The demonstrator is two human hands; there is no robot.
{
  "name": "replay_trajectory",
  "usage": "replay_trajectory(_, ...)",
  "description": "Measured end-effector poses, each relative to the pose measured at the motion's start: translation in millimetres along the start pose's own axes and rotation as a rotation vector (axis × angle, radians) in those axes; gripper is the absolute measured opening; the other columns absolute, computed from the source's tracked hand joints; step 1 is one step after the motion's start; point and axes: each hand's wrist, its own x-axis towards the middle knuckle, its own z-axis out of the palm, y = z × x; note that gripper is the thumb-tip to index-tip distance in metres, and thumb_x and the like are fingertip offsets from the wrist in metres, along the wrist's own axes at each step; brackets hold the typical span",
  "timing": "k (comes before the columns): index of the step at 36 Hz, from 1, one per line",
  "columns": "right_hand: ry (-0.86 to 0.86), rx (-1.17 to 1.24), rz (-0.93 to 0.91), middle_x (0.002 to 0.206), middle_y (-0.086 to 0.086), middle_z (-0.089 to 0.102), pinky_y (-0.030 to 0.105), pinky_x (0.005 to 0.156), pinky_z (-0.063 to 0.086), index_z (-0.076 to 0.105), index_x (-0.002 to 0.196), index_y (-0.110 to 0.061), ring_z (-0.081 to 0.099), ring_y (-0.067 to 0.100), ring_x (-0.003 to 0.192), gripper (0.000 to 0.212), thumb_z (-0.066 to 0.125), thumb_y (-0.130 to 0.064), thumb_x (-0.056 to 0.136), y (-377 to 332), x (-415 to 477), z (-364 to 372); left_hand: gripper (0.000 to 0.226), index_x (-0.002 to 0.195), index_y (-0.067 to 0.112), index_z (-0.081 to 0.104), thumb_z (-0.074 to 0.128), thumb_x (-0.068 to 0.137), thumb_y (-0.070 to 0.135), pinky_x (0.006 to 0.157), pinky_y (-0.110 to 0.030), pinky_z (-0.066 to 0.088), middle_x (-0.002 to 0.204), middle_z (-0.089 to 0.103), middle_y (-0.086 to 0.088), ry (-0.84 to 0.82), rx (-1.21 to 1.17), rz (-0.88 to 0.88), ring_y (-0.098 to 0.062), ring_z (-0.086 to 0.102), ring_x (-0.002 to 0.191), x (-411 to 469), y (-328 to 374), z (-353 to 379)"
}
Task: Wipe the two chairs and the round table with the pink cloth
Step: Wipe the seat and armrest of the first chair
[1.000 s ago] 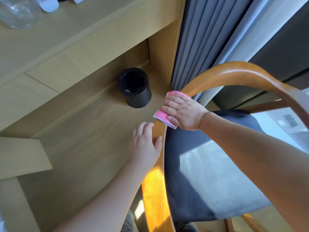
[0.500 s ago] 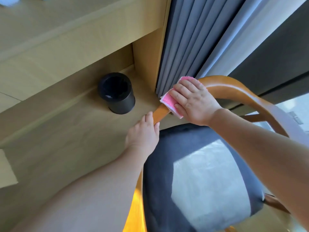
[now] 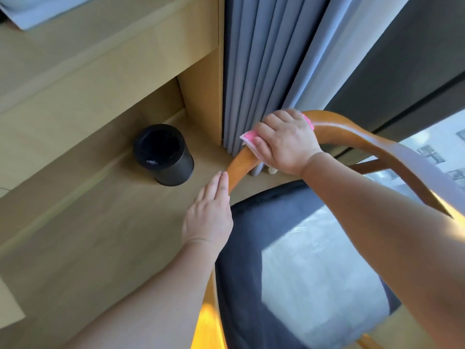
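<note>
A chair with a curved orange-brown wooden rail [image 3: 352, 132] and a dark grey seat cushion [image 3: 289, 260] fills the lower right. My right hand [image 3: 286, 142] grips the pink cloth [image 3: 247, 137] around the rail near its far bend; most of the cloth is hidden under the hand. My left hand [image 3: 208, 215] lies flat with straight fingers against the rail's left part, holding nothing. The round table and the second chair are out of view.
A black cylindrical bin [image 3: 163, 157] stands on the wooden floor under a light wooden desk [image 3: 100, 59]. Grey-blue curtains [image 3: 271, 59] hang just behind the chair rail. A window [image 3: 432, 152] shows at the right.
My right hand has slid the pink cloth further along the rail toward the curtain side. My left hand has followed up the rail's left part.
</note>
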Motion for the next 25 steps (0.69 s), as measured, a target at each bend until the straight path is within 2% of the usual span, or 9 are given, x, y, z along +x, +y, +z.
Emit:
replay_trajectory(2,-0.048,-0.008,0.039,0.082,0.008,0.063,0.042,0.077,0.043,0.066,0.09,-0.011,0.057,0.032,0.074,0.044,0.036,-0.041,0.103,11,0,-3,0.054,0.15,0.016,0.024,0.041,0.1,0.025,0.092,-0.03,0.045,0.154,0.03,0.002,-0.018,0.006,-0.003,-0.02,0.04,0.132,0,-1,-1)
replay_trajectory(5,-0.081,0.034,0.129,0.082,0.009,0.063,0.042,0.075,0.045,0.066,0.091,-0.01,0.057,0.033,0.073,0.051,0.027,-0.04,0.103,23,-2,-5,0.052,0.141,0.011,0.044,0.058,0.092,0.023,0.079,-0.031,0.053,0.141,0.05,-0.003,0.008,0.015,-0.012,-0.024,0.058,0.114,0,-3,-2)
replay_trajectory(9,-0.081,0.082,0.251,0.088,0.012,0.063,0.043,0.075,0.044,0.065,0.101,-0.007,0.057,0.035,0.076,0.043,0.03,-0.034,0.099,44,-14,-8,0.051,0.145,0.015,0.037,0.05,0.097,0.027,0.087,-0.03,0.05,0.147,0.042,0.0,-0.011,0.029,0.004,-0.021,0.053,0.119,1,-3,-1)
replay_trajectory(13,-0.035,0.122,0.311,0.089,0.013,0.064,0.042,0.072,0.043,0.065,0.103,-0.006,0.057,0.035,0.075,0.042,0.031,-0.031,0.098,54,-21,-5,0.05,0.133,0.011,0.054,0.067,0.086,0.022,0.069,-0.032,0.055,0.131,0.058,-0.004,0.043,0.043,-0.014,-0.024,0.065,0.098,2,-4,3)
replay_trajectory(21,0.015,0.106,0.368,0.09,0.013,0.065,0.041,0.072,0.042,0.064,0.101,-0.007,0.057,0.035,0.075,0.043,0.029,-0.031,0.099,59,-29,0,0.047,0.137,0.011,0.049,0.058,0.092,0.023,0.073,-0.034,0.055,0.135,0.055,-0.006,0.059,0.05,-0.003,-0.026,0.063,0.102,0,-3,5)
replay_trajectory(25,0.012,0.138,0.555,0.093,0.016,0.065,0.045,0.077,0.044,0.064,0.105,-0.004,0.058,0.038,0.081,0.045,0.028,-0.029,0.097,73,-45,-1,0.048,0.137,0.011,0.049,0.057,0.092,0.024,0.072,-0.035,0.055,0.135,0.055,-0.007,0.046,0.048,-0.005,-0.027,0.063,0.103,0,-3,4)
